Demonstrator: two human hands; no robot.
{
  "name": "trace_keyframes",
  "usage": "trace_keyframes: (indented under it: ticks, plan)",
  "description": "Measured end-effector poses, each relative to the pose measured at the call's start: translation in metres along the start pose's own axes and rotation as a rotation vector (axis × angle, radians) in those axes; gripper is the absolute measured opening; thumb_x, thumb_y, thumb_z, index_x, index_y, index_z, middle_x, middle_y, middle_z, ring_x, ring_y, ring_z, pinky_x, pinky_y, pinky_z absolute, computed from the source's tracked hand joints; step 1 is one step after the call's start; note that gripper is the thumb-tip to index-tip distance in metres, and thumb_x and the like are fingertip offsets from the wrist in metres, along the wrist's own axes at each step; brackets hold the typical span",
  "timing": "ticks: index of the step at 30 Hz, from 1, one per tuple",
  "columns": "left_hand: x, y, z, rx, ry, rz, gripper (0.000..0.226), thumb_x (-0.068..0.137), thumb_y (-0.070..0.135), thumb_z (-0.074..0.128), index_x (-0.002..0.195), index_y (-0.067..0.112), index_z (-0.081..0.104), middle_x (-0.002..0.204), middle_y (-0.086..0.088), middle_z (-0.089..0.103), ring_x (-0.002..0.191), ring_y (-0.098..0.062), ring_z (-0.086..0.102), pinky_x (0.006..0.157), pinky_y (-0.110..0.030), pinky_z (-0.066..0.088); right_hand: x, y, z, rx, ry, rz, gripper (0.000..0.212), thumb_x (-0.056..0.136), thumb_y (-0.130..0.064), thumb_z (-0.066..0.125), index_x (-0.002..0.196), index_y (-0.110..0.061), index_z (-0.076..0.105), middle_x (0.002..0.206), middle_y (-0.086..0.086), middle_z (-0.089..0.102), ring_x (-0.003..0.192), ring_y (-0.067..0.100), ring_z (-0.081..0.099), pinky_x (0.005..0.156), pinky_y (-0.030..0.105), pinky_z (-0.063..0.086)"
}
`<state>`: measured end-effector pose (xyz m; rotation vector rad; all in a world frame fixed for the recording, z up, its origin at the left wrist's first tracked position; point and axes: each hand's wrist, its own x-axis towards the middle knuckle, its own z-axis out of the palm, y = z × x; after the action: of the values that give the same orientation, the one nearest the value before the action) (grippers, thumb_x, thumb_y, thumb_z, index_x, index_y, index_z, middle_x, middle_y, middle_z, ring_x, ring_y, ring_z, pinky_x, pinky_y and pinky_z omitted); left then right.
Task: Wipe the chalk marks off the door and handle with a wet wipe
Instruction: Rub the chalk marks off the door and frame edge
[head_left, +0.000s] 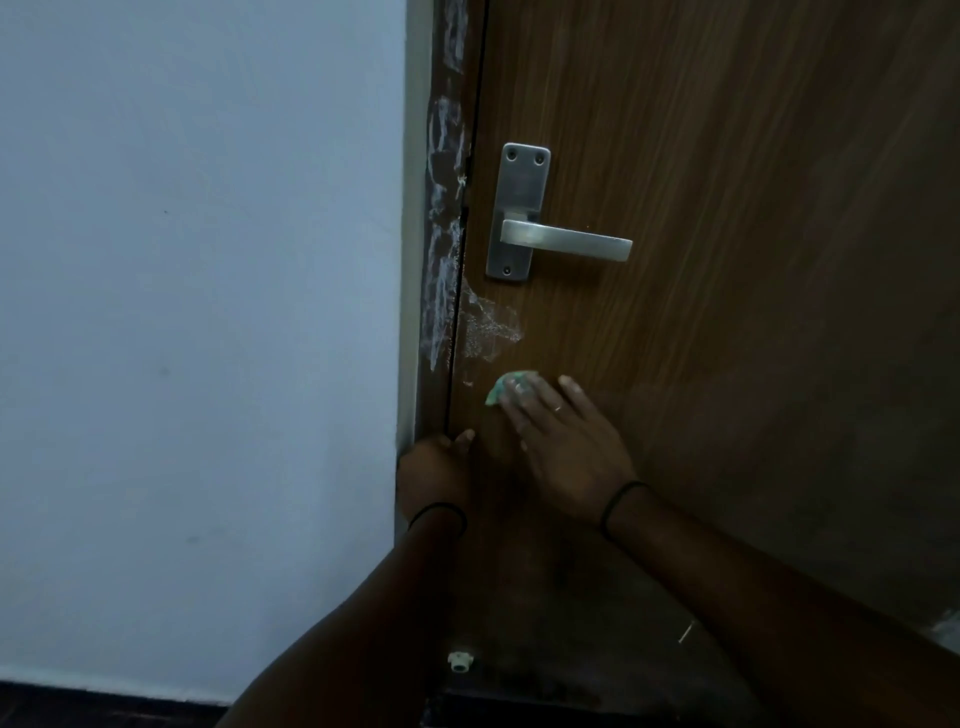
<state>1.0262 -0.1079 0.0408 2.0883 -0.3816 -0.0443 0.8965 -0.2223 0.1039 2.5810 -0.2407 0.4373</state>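
A brown wooden door (727, 156) fills the right of the view, with a silver lever handle (566, 241) on a metal plate. White chalk marks (485, 325) smear the door just below the plate, and more chalk runs up the door frame (441, 234). My right hand (561, 441) lies flat on the door below the chalk, its fingers pressing a pale green wet wipe (501, 387) against the wood. Lower left, my left hand (434, 467) rests against the door's edge by the frame; its fingers are partly hidden.
A pale blue-white wall (197, 312) takes up the left half. A small white door stopper (461, 661) sticks out low on the door. Dark floor shows along the bottom left.
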Motion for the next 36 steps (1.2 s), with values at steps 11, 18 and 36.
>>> trace_keyframes:
  ticks: [11, 18, 36]
  plan:
    - [-0.001, -0.007, 0.002, 0.009, 0.0, -0.021, 0.043, 0.09, 0.056, 0.053, 0.08, 0.016, 0.069, 0.079, -0.005, 0.068, 0.068, -0.024, 0.06, 0.06, -0.026, 0.04, 0.027, -0.001, -0.016, -0.045, 0.012, -0.071, 0.058, 0.101, -0.037, 0.03, 0.155, -0.016, 0.019, 0.162, 0.003, 0.019, 0.151, 0.021, 0.005, 0.122, 0.044, 0.002]
    - [-0.005, 0.005, 0.007, -0.011, 0.02, 0.048, 0.033, 0.094, 0.043, 0.053, 0.08, 0.017, 0.068, 0.08, -0.005, 0.069, 0.063, -0.016, 0.054, 0.06, -0.026, 0.041, 0.041, -0.023, -0.017, -0.016, 0.017, -0.061, 0.064, 0.099, -0.044, 0.03, 0.155, -0.015, 0.016, 0.163, 0.004, 0.015, 0.151, 0.021, 0.001, 0.122, 0.044, 0.001]
    - [-0.01, 0.022, -0.018, -0.063, 0.003, 0.083, 0.037, 0.092, 0.056, 0.05, 0.075, 0.025, 0.061, 0.066, 0.009, 0.054, 0.059, -0.012, 0.054, 0.055, -0.022, 0.038, 0.062, 0.002, -0.061, -0.005, 0.175, 0.072, 0.062, 0.099, -0.041, 0.033, 0.154, -0.014, 0.023, 0.162, 0.005, 0.019, 0.151, 0.02, 0.008, 0.122, 0.043, 0.006]
